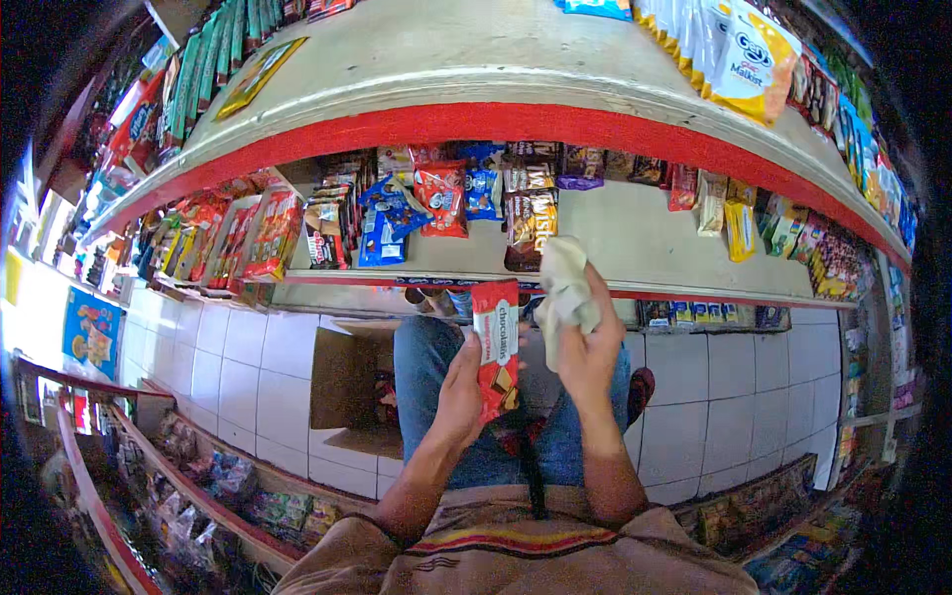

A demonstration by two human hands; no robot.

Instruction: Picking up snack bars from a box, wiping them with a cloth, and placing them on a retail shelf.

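Observation:
My left hand [462, 390] grips a red and white Chocolatos wafer packet [496, 349], held upright above my lap with its printed front towards me. A crumpled pale cloth [565, 290] is bunched in my right hand [591, 342], just right of the packet and apart from it. Both hands are in front of the lower shelf [617, 230]. Behind the cloth, brown Twister snack packs [529, 223] stand on that shelf. Blue pouches [390, 223] and a red pouch [442, 197] are to their left.
An upper shelf with a red edge [476, 123] overhangs the lower one. It bears Gery Malkist packs [751, 67] at right and a yellow packet [260, 78] at left. An open cardboard box [346, 379] stands on the tiled floor [677, 372], left of my legs. Stocked shelves [216, 476] are behind me.

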